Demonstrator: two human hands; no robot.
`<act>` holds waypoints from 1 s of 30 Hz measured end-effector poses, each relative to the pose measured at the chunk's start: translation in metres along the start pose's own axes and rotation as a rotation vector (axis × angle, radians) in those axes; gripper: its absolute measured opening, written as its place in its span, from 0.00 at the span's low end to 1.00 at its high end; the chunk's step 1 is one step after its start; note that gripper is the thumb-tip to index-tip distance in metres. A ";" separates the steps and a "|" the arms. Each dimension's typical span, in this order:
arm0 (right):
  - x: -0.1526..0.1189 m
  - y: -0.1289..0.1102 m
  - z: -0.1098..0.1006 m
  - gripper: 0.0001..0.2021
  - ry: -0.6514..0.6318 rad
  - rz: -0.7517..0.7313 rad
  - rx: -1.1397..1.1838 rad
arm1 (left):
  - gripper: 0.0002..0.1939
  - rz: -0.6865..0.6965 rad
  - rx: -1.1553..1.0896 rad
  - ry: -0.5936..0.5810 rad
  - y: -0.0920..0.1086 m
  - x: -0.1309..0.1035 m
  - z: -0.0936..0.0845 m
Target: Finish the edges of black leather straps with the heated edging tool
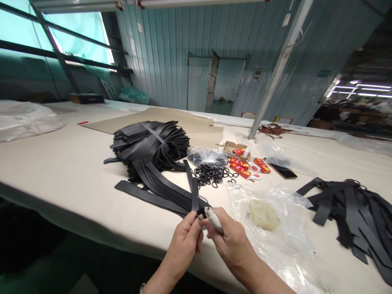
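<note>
Close to the table's front edge, my left hand (187, 233) pinches the end of a black strap (195, 195). What else may be between those fingertips is too small to make out. My right hand (228, 237) is wrapped around a small white glue tube (214, 221), its nozzle end close to the strap end. Beyond my hands lies a fan of loose black straps (165, 185), in front of a large tied bundle of the same straps (150, 143). Several black rings (211, 174) are heaped to the right of the bundle.
Red-and-yellow glue boxes (240, 168) and an open carton (228, 150) stand behind the rings, near a phone (283, 171). A yellowish lump (263, 214) rests on clear plastic (290, 241). More black straps (358, 208) are piled right. A post (278, 69) rises behind.
</note>
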State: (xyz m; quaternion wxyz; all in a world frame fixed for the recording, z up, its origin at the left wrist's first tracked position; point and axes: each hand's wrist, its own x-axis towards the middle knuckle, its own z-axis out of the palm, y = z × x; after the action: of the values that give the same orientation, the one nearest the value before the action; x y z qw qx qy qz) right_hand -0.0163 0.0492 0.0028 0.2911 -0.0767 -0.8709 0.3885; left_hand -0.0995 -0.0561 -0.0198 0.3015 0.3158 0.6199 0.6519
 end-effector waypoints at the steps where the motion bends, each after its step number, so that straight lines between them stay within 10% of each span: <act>1: -0.002 -0.001 0.001 0.06 0.014 0.084 0.071 | 0.14 0.015 0.017 -0.004 0.001 -0.001 0.002; 5: -0.011 -0.003 0.002 0.10 0.027 0.351 0.329 | 0.10 0.082 0.106 -0.023 0.003 -0.007 0.006; 11: -0.039 -0.001 -0.007 0.05 0.146 0.031 0.056 | 0.07 0.187 0.314 0.306 -0.001 -0.038 0.007; 18: -0.083 -0.009 -0.005 0.22 0.064 -0.260 -0.104 | 0.14 -0.498 -0.676 0.060 -0.002 -0.060 0.019; 23: -0.095 -0.011 -0.002 0.15 -0.027 -0.088 -0.045 | 0.14 -0.458 -0.735 0.110 0.000 -0.052 0.020; 30: -0.070 -0.010 -0.004 0.09 -0.148 0.561 0.249 | 0.12 -0.333 -0.568 0.008 -0.002 -0.063 0.014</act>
State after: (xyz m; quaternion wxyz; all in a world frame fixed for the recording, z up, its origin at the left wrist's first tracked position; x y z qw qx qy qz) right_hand 0.0440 0.0196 -0.0193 0.1155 -0.2493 -0.7804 0.5617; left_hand -0.0498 -0.0968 -0.0236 0.4777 0.1107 0.4576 0.7417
